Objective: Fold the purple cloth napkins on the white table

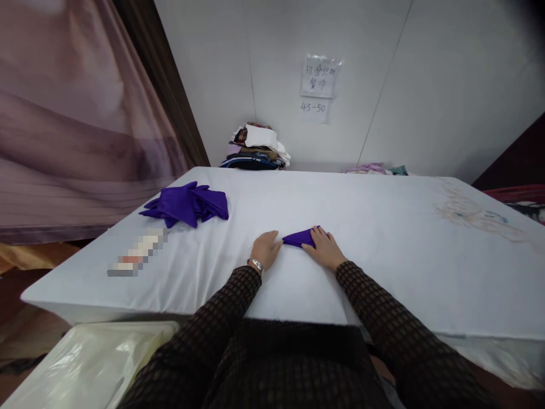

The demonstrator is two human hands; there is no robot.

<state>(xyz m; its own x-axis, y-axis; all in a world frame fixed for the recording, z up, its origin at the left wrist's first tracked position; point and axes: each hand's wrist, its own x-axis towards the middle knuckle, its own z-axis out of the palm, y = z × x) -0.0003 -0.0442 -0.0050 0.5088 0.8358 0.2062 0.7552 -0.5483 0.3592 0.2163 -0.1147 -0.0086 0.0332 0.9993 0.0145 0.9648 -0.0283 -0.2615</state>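
Observation:
A purple cloth napkin [298, 238], folded into a narrow triangle, lies on the white-covered table in front of me. Its pointed end faces left. My right hand [326, 250] grips the wider right end, thumb on the near edge and fingertips over the far edge. Just beyond the pointed tip, my left hand [265, 250] rests on the cloth with its fingers apart and nothing in it; the thumb is close to the tip, and whether it touches cannot be made out. Farther left is a heap of folded purple napkins [187, 203].
A white cloth covers the table [383, 255]. A blurred-out object [137, 254] lies at the left. Stacked clothes [255, 147] stand behind the far edge, below a paper sign [318, 79] on the wall. A plastic-covered box [93, 363] is at the lower left, a curtain [85, 125] beyond.

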